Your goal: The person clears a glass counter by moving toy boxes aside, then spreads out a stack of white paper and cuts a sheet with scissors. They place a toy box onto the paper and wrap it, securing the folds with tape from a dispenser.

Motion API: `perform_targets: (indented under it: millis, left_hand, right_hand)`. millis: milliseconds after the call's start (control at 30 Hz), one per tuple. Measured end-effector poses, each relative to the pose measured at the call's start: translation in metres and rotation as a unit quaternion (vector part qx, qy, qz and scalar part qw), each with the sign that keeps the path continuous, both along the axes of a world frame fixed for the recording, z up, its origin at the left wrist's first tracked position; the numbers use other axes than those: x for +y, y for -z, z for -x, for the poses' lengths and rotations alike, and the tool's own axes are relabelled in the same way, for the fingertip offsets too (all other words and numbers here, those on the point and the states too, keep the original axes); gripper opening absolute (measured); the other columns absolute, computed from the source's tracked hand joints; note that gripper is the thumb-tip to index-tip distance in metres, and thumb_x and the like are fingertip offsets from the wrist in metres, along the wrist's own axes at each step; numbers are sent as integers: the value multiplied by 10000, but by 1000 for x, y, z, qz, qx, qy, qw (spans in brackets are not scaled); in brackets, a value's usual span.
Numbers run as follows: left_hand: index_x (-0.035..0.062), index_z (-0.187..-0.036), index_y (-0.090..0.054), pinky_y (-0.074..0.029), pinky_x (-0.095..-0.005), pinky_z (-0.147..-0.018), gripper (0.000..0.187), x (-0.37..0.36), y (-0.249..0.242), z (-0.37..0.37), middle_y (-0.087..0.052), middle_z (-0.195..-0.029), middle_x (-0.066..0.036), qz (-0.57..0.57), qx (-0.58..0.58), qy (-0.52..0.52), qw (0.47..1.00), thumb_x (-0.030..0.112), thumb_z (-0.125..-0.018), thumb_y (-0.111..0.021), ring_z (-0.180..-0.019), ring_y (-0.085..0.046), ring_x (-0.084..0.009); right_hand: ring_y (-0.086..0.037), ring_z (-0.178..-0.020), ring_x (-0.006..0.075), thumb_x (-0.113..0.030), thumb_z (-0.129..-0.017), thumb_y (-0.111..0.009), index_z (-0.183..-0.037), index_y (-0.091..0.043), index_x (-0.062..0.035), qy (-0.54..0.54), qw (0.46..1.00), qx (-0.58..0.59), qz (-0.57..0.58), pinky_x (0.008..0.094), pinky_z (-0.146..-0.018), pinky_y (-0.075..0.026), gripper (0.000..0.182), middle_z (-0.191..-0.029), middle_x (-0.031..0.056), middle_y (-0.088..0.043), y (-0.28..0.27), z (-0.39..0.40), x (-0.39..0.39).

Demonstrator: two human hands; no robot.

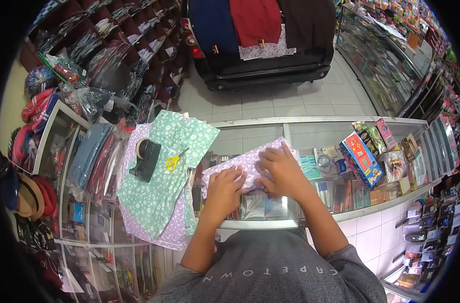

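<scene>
1. Lilac floral paper, folded, qty 1; is lying on the glass counter, btwn far & near edges, mid-length; is slanting, R end nearer far edge; contents, if any, not visible.
2. L hand: is resting on paper's L part; fingers are bending slightly, tips are touching top face; thumb grip unclear, can't tell if pinching.
3. R hand: is covering R part; fingers are spreading, thumb well out; is pressing flat, not closing round anything.
4. Handling (est.): paper is looking thin, light, soft; prob. creasing & tearing easily, sliding on glass under uneven push; wt. of any contents unknown.
5. Hold pts (est.): flat palm on mid. for steadying; thumb & fingertips at folded long edges, nr. ends, for lifting; corners prob. buckling if pulled alone.
6. Adj. stock, twd. counter's L end: green floral sheets are overlapping lilac sheets, which are overhanging near edge; tape dispenser & yellow-handled scissors are lying on green, side by side.
</scene>
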State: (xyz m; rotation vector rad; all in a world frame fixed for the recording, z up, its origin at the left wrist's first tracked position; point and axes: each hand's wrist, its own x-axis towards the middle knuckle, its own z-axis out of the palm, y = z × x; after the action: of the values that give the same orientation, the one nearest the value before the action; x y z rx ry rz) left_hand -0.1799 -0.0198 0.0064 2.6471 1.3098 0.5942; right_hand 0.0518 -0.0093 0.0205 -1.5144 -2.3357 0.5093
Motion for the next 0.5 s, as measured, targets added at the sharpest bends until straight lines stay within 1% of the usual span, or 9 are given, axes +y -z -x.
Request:
perform_targets:
  millis: [67,100,200,233,333,367,433,467,500]
  left_hand:
    - [85,-1191,-761,-424,-457,-986,381,1,3,2,-709,-1287,-90,0,-11,4,1000,140,-816,-797,-1253,-624,-294]
    - [86,-1188,-764,-425,-460,-983,375,1,6,3,-714,-1282,-88,6,-13,6,1000,132,-817,-795,-1251,-626,-289]
    - [84,-1180,-769,-424,-463,-993,360,-1,4,1,-726,-1266,-82,22,-25,0,999,115,-822,-789,-1246,-629,-277]
    - [80,-1176,-772,-423,-462,-1007,352,-1,3,1,-732,-1256,-78,32,-34,-8,999,107,-825,-784,-1244,-631,-270]
    - [102,-1186,-774,-394,-504,-1091,372,0,12,4,-709,-1278,-94,34,-75,-5,997,105,-814,-789,-1326,-571,-308]
    - [102,-1186,-774,-394,-504,-1091,372,-5,7,3,-709,-1278,-94,33,-79,-8,996,105,-814,-789,-1326,-571,-308]
    - [55,-1329,-676,-363,-500,-1159,525,-15,-7,-4,-608,-1439,-163,-118,-166,-100,974,106,-829,-827,-1407,-507,-348]
    - [55,-1329,-676,-363,-500,-1159,525,-18,1,-8,-608,-1439,-163,-122,-168,-100,973,106,-829,-827,-1407,-507,-348]
    - [29,-1425,-547,-369,-509,-1160,640,-23,16,-13,-511,-1506,-186,-104,-358,-162,914,104,-850,-819,-1422,-479,-368]
  right_hand:
    - [-439,-1477,351,-376,-702,-908,-1386,-651,-100,-33,991,-36,-121,615,-1257,-244,780,-1537,158,-541,-4,3,4]
    - [-407,-1494,381,-345,-626,-937,-1443,-585,-104,-77,991,-35,-101,590,-1269,-228,921,-1555,164,-493,-4,4,11]
    - [-431,-1477,364,-259,-569,-943,-1432,-590,-119,-137,986,-51,-76,562,-1253,-279,943,-1526,181,-513,16,16,33]
    - [-519,-1380,353,-192,-545,-926,-1441,-577,-132,-142,983,-52,-102,512,-1181,-389,963,-1436,156,-579,23,20,37]
    - [-604,-1230,348,-226,-562,-918,-1451,-557,-124,-155,983,-40,-85,480,-1069,-477,965,-1294,130,-638,22,18,43]
    - [-604,-1230,348,-226,-562,-918,-1451,-557,-124,-159,983,-44,-86,480,-1069,-477,965,-1294,130,-638,17,19,40]
    - [-639,-1130,355,-266,-590,-902,-1447,-556,-100,-96,991,-16,-95,454,-985,-523,939,-1193,131,-655,-2,18,31]
    - [-639,-1130,355,-266,-590,-902,-1447,-556,-100,-97,990,-18,-99,454,-985,-523,939,-1193,131,-655,-7,18,28]
    - [-641,-1128,359,-295,-601,-899,-1454,-549,-93,-46,992,31,-117,452,-967,-533,944,-1200,143,-653,-11,18,24]
